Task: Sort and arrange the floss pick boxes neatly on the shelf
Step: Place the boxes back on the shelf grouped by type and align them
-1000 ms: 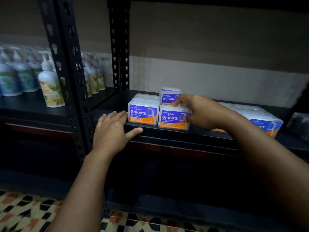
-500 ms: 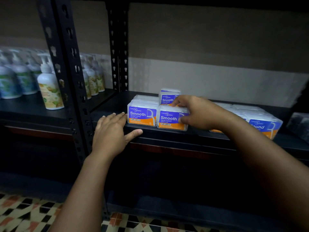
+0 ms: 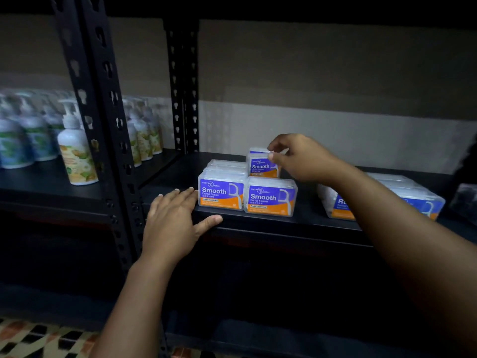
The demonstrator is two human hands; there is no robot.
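Note:
Two clear "Smooth" floss pick boxes stand side by side at the front of the black shelf (image 3: 258, 223): the left box (image 3: 221, 191) and the right box (image 3: 270, 197). More boxes sit in a row behind the left one. A third "Smooth" box (image 3: 261, 165) stands behind the right one, and my right hand (image 3: 302, 157) pinches its top right corner with thumb and fingers. My left hand (image 3: 173, 220) rests flat on the shelf edge, fingertips just left of the left box. Further right lies a group of "Round" boxes (image 3: 402, 196), partly hidden by my right forearm.
A black perforated upright (image 3: 103, 140) divides this bay from the left bay, where several pump bottles (image 3: 74, 148) stand. A dark object (image 3: 464, 202) sits at the far right of the shelf. A patterned tile floor (image 3: 38, 337) shows below.
My right hand left the front right box and moved up and back onto the box behind it. The front box now stands uncovered. My left hand stayed put.

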